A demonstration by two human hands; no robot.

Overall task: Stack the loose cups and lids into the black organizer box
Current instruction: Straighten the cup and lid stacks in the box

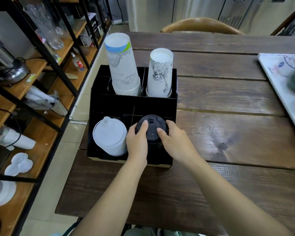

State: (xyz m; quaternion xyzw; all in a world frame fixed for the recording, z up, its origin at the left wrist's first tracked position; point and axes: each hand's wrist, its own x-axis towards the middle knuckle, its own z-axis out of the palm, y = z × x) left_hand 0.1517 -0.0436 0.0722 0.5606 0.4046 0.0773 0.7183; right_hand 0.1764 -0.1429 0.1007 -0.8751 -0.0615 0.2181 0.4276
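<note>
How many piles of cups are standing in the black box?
2. The taller cup stack stands upside down in the back left compartment of the black organizer box; the shorter cup stack stands in the back right one. Cups inside each stack are hidden.

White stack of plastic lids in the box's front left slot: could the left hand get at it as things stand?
Probably yes. The white stack of plastic lids sits right beside the left hand, top uncovered, but that hand is pressing the black lids.
</note>
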